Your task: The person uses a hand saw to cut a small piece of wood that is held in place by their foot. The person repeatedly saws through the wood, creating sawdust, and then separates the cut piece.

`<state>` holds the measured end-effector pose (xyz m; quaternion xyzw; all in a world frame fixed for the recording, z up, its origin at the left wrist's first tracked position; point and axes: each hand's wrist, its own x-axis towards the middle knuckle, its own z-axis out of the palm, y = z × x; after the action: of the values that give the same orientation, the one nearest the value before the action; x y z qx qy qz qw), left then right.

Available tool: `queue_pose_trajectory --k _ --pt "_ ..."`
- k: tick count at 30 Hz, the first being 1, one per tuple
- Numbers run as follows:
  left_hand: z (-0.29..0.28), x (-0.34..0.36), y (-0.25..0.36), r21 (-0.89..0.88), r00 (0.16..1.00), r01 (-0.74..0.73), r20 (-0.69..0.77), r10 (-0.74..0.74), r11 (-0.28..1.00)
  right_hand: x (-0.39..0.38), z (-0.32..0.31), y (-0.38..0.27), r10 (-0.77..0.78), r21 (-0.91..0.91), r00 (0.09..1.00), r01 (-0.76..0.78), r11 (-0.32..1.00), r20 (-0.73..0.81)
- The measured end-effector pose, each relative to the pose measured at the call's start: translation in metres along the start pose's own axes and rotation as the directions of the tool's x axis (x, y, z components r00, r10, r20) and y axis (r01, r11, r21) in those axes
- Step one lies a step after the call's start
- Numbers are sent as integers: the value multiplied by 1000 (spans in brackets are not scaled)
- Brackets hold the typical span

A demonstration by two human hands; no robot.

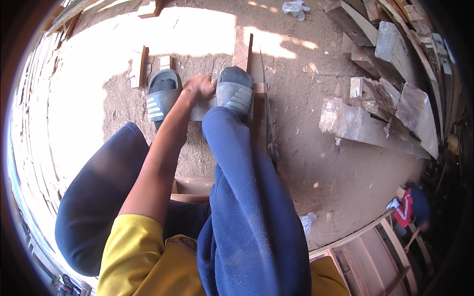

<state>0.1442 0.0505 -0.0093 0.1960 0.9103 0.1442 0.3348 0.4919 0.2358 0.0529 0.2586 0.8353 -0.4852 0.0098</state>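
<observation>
My left hand point(200, 87) reaches down between my two sandalled feet. Its fingers are curled at the far edge of a short wooden board point(201, 110) lying on the ground. On top of that board presses my right foot in a grey slide sandal point(234, 96). Just right of the foot, a handsaw point(268, 111) shows its thin blade edge-on beside the board's end. The saw's handle end runs down behind my raised right leg point(247, 197). My right hand is hidden there. The other sandal point(163, 93) rests on the dirt, left of my hand.
Past my right foot lies a narrow plank point(241, 47); small wood offcuts point(138, 69) lie left of it. Stacked timber and heavy blocks point(353, 121) fill the right side. A wooden frame point(363, 256) stands lower right, near another person point(412, 209). Behind my arm sits a wooden piece point(192, 186).
</observation>
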Motion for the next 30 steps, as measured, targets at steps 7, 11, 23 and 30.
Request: queue_pose_trajectory --k 7,11,23,30 --pt "3 -6 -6 37 998 10 -55 -8 999 6 3 -4 -42 -12 999 42 999 -3" --pt "9 -9 -7 -3 1000 19 6 -19 1000 -6 -3 -1 13 -9 1000 -13 1000 -2" --pt "22 11 -22 25 993 -73 -94 75 997 -52 -43 20 -13 -23 956 7 1000 -294" --pt "13 -3 -9 -3 971 -28 -239 26 1000 -43 -20 59 -132 -155 953 91 984 -274"
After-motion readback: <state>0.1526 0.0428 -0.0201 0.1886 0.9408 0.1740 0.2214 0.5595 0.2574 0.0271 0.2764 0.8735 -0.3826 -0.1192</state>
